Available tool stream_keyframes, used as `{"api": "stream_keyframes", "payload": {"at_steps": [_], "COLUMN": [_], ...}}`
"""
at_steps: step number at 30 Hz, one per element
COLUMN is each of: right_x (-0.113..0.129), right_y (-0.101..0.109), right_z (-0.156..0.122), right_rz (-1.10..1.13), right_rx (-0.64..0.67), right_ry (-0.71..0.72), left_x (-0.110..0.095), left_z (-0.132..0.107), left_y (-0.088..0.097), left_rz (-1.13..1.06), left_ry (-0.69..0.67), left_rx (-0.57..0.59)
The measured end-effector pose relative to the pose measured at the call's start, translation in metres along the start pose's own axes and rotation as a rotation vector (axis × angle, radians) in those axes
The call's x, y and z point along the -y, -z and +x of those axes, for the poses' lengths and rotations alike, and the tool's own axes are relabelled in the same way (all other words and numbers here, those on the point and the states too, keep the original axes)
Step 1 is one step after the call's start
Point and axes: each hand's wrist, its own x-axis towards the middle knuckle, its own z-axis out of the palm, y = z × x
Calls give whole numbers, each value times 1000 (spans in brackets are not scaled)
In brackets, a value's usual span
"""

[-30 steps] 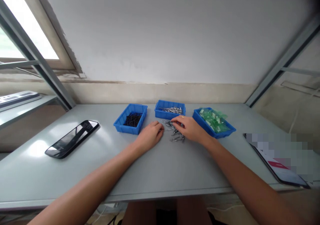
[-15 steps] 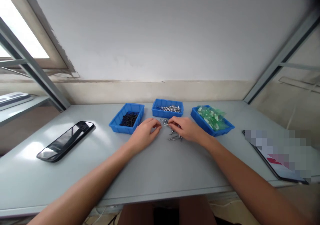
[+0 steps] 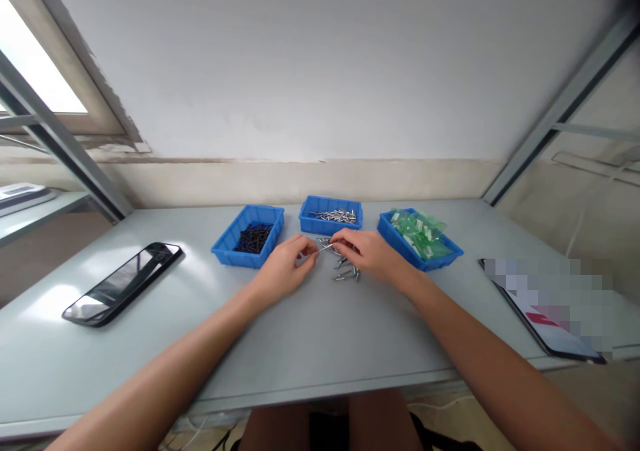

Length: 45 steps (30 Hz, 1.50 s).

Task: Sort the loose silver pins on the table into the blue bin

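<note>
A thin silver metal pin (image 3: 325, 247) spans the gap between my two hands, over the middle of the table. My left hand (image 3: 286, 264) pinches its left end between thumb and fingertips. At the other end, the fingers of my right hand (image 3: 367, 256) are closed on it. Several small silver metal pieces (image 3: 345, 275) lie loose on the table below and beside my right hand, partly hidden by it. Just behind the hands stands a blue bin (image 3: 330, 225) of silver pins.
To the left is a blue bin (image 3: 236, 258) of dark screw-like pieces. A blue bin (image 3: 440, 261) on the right holds green plastic packets (image 3: 417, 232). A black phone (image 3: 125, 284) lies at the left of the table (image 3: 320, 344); a partly blurred tablet-like device (image 3: 530, 324) lies right.
The view has shifted slightly. The pin between my hands shows a little more plainly and tilts up toward the right. Both hands keep their pinch.
</note>
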Motion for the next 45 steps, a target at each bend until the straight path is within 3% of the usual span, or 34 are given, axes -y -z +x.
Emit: {"api": "stream_keyframes", "payload": {"at_steps": [6,11,19,24,29,45], "right_x": [3,8,4,6,11,3], "right_y": [0,-1,1,2,-1,-4], "right_z": [-1,-1,-1,-2,-4,-2], "right_rz": [-41,-58,-59,-14,7,-40], "right_rx": [163,191,89,0,21,-70], "right_ry": [-18,-29,-20,-6,108,133], "left_x": [-5,-5,0,4,5,3], "left_z": [0,-1,1,0,-3,-3], "left_y": [3,2,2,-1,-5,-5], "left_rz": [-37,-48,-23,5,2,-18], "left_ry": [-26,-48,-32,-13,-48,-3], "left_rx": [-70,-68,-73,49,168,149]}}
